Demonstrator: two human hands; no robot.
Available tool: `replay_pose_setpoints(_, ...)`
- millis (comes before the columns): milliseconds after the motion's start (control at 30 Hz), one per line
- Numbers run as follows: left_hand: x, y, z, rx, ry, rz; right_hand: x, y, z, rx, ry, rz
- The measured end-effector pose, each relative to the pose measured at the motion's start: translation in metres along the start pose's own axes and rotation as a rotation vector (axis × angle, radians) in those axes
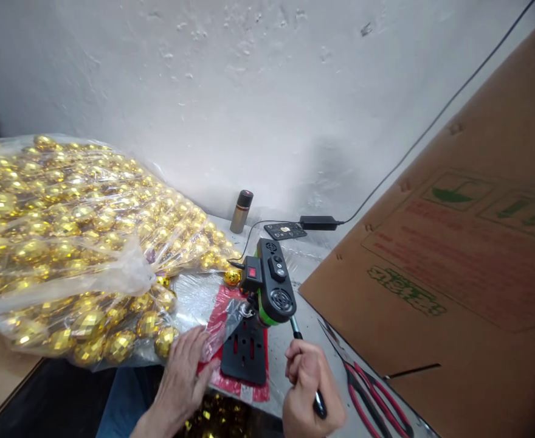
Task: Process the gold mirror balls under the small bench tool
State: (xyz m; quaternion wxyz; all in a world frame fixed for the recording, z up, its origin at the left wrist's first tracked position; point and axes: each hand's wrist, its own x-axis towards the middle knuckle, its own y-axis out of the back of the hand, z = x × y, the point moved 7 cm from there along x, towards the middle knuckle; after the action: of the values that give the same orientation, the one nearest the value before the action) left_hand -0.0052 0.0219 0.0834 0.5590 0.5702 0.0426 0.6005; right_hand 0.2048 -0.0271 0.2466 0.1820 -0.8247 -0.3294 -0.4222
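Note:
My right hand (pixel 313 383) is closed around the black-gripped lever (pixel 296 329) of a small black and green bench drill press (pixel 276 286). My left hand (pixel 182 371) is left of the press, with a clear plastic strip (pixel 224 328) between its thumb and fingers. That strip reaches to the area under the drill's chuck, where its far end is hard to make out. Beneath lies the slotted black base plate (pixel 244 359), on a red plastic sheet (pixel 261 394). Close to my left hand are gold mirrored balls in a large clear bag (pixel 89 255).
A loose gold ball (pixel 232 278) sits behind the press. Farther back stand a spray can (pixel 241 212), a dark phone-like slab (pixel 284 230) and a power adapter (pixel 317 222) with its cord. Red-handled shears (pixel 372 395) and a big cardboard box (pixel 450 243) are at right.

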Motion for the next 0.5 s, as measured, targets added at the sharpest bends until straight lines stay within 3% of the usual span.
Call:
replay_pose_setpoints(100,0.041,0.009,-0.032,0.158,0.137,-0.040,0.000,0.000,0.001,0.008,0.017,0.022)
replay_pose_setpoints(267,0.095,0.021,-0.083,0.351,0.386,-0.414,-0.003,-0.001,0.004,0.013,0.009,0.036)
replay_pose_setpoints(367,0.105,0.032,-0.097,0.391,0.446,-0.480,-0.006,0.000,0.006,0.016,-0.011,0.059)
replay_pose_setpoints(500,0.100,0.033,-0.105,0.421,0.482,-0.556,-0.008,0.000,0.008,0.022,-0.041,0.075)
